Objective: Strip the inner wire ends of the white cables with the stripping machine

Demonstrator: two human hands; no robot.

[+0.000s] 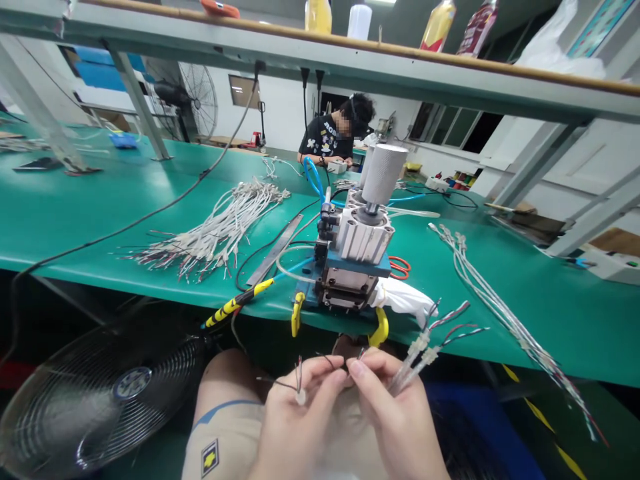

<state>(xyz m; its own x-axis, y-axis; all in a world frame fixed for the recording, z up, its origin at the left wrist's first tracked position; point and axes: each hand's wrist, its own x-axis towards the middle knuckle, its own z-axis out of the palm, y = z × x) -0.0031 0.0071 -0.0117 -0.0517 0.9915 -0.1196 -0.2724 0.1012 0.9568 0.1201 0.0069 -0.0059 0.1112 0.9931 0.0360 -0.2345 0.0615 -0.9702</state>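
Observation:
Above my lap, my left hand [305, 407] pinches thin dark wires; a small white connector [301, 397] with loose wire ends pokes out beside its fingers. Touching it at the fingertips, my right hand [387, 400] is closed on white cables [413, 363], whose stripped ends with red, black and white wires fan out to the upper right. A thin wire end shows between the two thumbs, but the exact contact is too small to tell. Just beyond the hands stands a pneumatic press [357, 253] clamped to the green table [280, 320].
A large bundle of white cables [225, 230] lies left of the press, near a metal strip [275, 252]. More long cables [515, 320] lie at right. A black fan [133, 387] stands lower left. Bottles line the overhead shelf [390, 53]. Another person [333, 133] sits across.

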